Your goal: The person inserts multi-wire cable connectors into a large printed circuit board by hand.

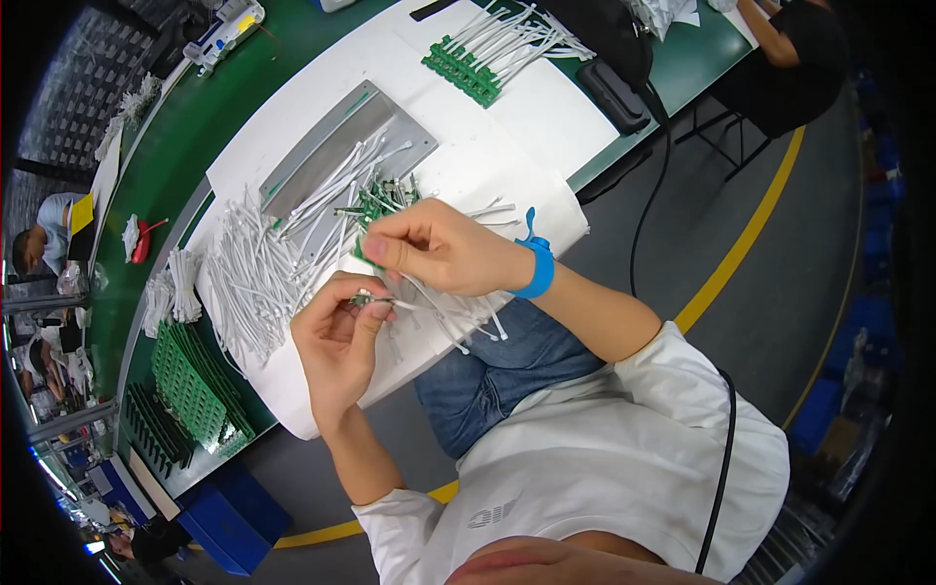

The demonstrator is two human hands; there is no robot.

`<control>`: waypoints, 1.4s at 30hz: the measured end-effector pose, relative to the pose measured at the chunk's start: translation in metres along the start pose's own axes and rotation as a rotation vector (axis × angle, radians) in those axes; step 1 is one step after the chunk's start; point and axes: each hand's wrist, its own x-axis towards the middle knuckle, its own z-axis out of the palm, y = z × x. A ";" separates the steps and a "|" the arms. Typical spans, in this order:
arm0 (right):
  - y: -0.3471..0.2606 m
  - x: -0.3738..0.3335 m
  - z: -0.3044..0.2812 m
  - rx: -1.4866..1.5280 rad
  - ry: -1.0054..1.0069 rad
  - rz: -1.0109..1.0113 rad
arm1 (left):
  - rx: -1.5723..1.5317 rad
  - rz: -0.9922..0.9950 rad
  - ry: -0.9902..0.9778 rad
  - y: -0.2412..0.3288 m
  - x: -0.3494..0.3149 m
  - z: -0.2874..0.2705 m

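My left hand (336,336) is closed, with thumb and fingers pinching a small circuit board (363,298) that has a short white cable on it. Just above, my right hand (434,249) is curled with thumb and forefinger together. A bit of green shows at its fingertips, but I cannot make out what they hold. Behind that hand lies a heap of small green circuit boards (388,198) with white cables. Loose white cables (255,278) spread over the white sheet left of my hands. More cable ends (478,322) lie below my right wrist.
A grey metal tray (317,146) rests on the white-covered table (531,146). Green board panels with white cables (463,73) lie at the far side. Green perforated panels (195,390) stand at the left, above a blue bin (234,517). A black cord (668,166) hangs at right.
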 end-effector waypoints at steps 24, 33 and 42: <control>-0.006 -0.001 0.007 -0.830 -0.043 -0.399 | 0.071 -0.166 0.055 0.008 0.001 -0.009; -0.020 -0.002 0.002 -0.330 -0.188 -0.059 | 0.271 -0.001 0.033 0.004 -0.004 -0.009; -0.005 0.011 -0.007 -0.754 0.204 -0.258 | 0.190 -0.114 0.062 -0.004 0.029 -0.025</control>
